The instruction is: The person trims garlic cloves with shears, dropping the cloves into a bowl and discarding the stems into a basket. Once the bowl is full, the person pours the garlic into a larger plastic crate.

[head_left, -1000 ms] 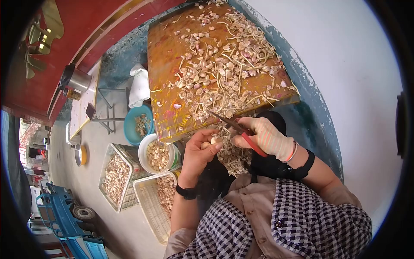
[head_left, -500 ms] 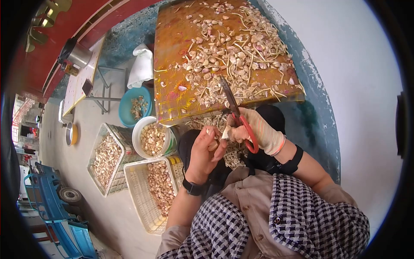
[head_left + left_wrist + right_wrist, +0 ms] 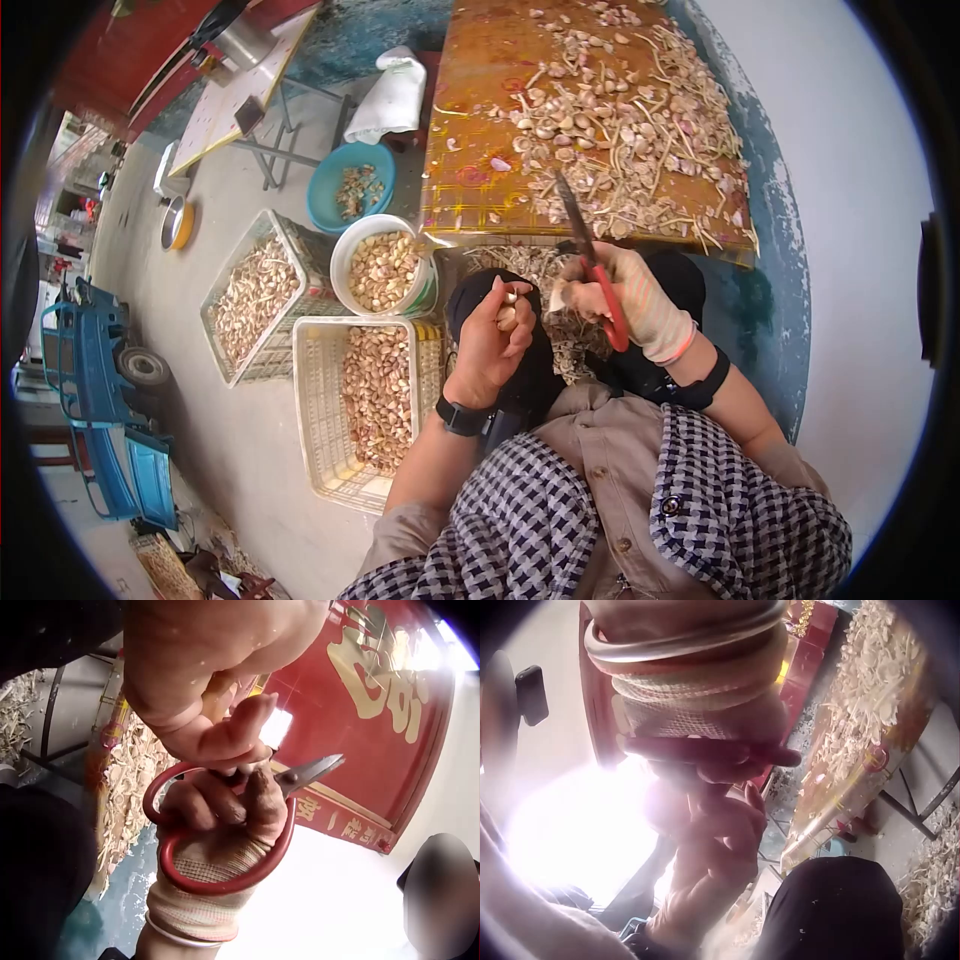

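My left hand (image 3: 490,345) is bare and cups pale garlic (image 3: 507,314) in its curled fingers, over my lap. Part of the garlic is hidden by the palm and thumb. My right hand (image 3: 638,305) wears a fingerless-looking knitted glove and grips red-handled scissors (image 3: 612,305). Their dark blades (image 3: 572,212) point forward toward the table edge. In the left wrist view the glove's red scissor loops (image 3: 225,885) circle the curled fingers, with the left hand (image 3: 217,660) close above. Trimmed stalks and garlic cover the tabletop (image 3: 465,130) in front of both hands.
At left stand a white bucket (image 3: 345,290) and two plastic crates, the nearer crate (image 3: 330,480) and farther crate (image 3: 225,365), all holding garlic. Behind them is a blue basin (image 3: 320,195). Stalk scraps (image 3: 560,270) lie below the table edge. A white wall (image 3: 850,200) rises at right.
The hands, close together half a second ago, have moved apart. The scissors stay in the right hand, and the left hand has turned palm up around the garlic. The view has swung left.
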`<state>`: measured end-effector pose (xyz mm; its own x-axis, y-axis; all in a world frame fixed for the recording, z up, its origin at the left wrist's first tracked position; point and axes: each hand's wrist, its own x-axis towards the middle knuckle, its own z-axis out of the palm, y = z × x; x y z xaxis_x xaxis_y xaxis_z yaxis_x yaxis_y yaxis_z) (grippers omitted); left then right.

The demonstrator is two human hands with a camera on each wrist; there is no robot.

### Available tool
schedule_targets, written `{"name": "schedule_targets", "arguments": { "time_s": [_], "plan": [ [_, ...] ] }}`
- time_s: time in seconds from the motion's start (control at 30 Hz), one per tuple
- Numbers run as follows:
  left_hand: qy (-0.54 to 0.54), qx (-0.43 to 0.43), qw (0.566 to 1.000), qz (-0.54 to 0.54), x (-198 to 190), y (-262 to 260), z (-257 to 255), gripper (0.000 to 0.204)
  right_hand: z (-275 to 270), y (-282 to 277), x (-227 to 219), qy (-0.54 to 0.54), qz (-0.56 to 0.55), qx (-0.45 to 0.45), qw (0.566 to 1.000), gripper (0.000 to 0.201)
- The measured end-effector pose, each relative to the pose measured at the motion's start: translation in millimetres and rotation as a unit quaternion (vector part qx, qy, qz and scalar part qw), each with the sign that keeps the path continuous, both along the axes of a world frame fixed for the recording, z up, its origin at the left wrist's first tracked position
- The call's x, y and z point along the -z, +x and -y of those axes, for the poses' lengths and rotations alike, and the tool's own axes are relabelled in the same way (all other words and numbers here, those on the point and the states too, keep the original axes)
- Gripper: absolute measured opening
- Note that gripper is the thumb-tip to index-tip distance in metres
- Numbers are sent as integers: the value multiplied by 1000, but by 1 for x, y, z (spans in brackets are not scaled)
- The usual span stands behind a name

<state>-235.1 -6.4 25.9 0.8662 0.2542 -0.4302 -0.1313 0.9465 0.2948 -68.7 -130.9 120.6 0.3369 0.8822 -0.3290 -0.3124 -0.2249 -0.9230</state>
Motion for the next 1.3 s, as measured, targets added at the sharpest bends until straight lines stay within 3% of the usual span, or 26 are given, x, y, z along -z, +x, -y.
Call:
{"name": "schedule_targets", "arguments": {
  "time_s": [0.1,0.23,0.3,0.37,0.43,0.47,0.53,0.57,0.63,0.7,0.77,0.83,0.9,0.93,0.97,1.0,1.07,1.1,1.17,1.2,1.3],
  "plan": [
    [13,-62,997,-38,9,-26,-21,36,0,2,4,-23,35,5,999,22],
    [12,-211,973,-93,28,-65,-82,37,0,1,9,-70,23,4,997,24],
    [34,-194,980,8,84,-98,-140,40,-3,0,14,-74,22,2,997,25],
    [48,-299,945,-127,68,-90,-163,49,-6,0,18,-77,45,-6,996,24],
    [53,-282,953,-93,62,-96,-173,60,-10,0,14,-79,38,-5,996,23],
    [79,-272,946,-158,61,-98,-174,62,-11,-1,7,-81,32,-2,996,23],
    [135,-253,930,-231,40,-89,-156,66,-14,-1,2,-89,37,-4,995,23],
    [177,-220,935,-214,48,-87,-143,62,-18,-3,2,-92,36,-1,995,23],
    [248,-88,953,-153,6,-65,-78,54,-28,-11,2,-78,95,-25,992,25],
    [117,25,992,-50,-15,-47,-31,60,-38,-22,23,-39,131,-81,987,23],
    [41,-13,999,21,-15,-42,-2,49,-55,-46,10,-40,29,-132,990,22],
    [68,-44,997,4,8,-57,-6,31,-60,-57,19,-1,323,-179,929,20],
    [88,-108,989,-55,-4,-69,-16,24,-63,-56,27,-2,279,-186,942,19],
    [143,-128,980,-43,0,-87,-25,21,-58,-52,32,14,328,-163,931,18],
    [177,-203,952,-143,23,-118,-36,21,-53,-47,34,30,371,-143,917,18],
    [283,-218,913,-199,40,-145,-50,23,-49,-38,29,-25,215,-106,971,23],
    [286,-210,838,-416,73,-192,-69,27,-30,-13,27,-31,261,-56,963,26],
    [296,-206,838,-411,84,-206,-73,27,-18,-1,27,-39,298,-24,953,29],
    [396,-164,704,-566,94,-212,-86,36,3,22,22,-51,275,55,958,29],
    [423,-153,692,-564,82,-195,-92,40,15,34,28,-68,289,76,952,28],
    [495,-43,771,-399,-25,-57,-88,26,44,64,60,-49,245,176,952,26]
  ]
}}
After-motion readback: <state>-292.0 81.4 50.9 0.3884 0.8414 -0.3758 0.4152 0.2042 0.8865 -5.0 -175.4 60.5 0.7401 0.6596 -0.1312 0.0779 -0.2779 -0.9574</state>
